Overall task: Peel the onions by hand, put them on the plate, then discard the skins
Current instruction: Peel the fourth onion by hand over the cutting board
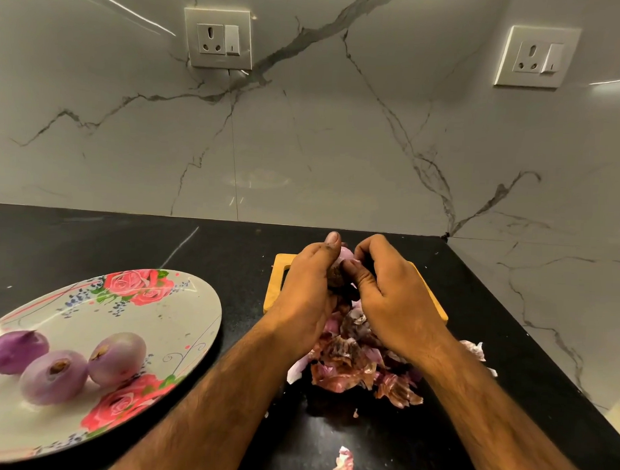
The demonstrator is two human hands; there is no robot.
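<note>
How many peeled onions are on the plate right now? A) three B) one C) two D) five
A: three peeled onions sit on the plate, while the left hand and right hand hold a fourth onion above the skins.

Black stone counter (125,242), grey-veined white marble walls (305,139) meeting at a corner, two switched wall sockets (218,38) (537,57), warm light

A home kitchen: black stone counter (125,242), marble-look wall (305,136), wall sockets (218,38).
</note>
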